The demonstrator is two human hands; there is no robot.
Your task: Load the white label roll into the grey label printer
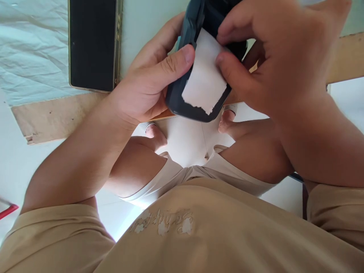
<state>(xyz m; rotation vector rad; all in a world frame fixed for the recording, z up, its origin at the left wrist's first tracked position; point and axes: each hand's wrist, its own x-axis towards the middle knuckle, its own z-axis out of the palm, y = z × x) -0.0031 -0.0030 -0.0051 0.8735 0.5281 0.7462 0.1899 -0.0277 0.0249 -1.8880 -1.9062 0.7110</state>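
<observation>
My left hand (159, 72) is wrapped round the side of a dark handheld device (182, 100), with its thumb on the near face. The device looks like a portable receipt printer or card terminal. Its upper part runs out of the top of the view. A white paper strip (204, 76) with a ragged torn end lies over its face, pointing toward me. My right hand (273, 57) has its thumb and fingertips closed at the right edge of the paper strip. Some of the right fingers are hidden behind the hand.
Left of the device a smartphone (92, 41) with a dark screen lies at the table's near edge. A wrinkled pale green cover (31, 45) and a bare wooden edge (57, 117) show there. My legs and the floor are below. Something red (8, 211) is at far left.
</observation>
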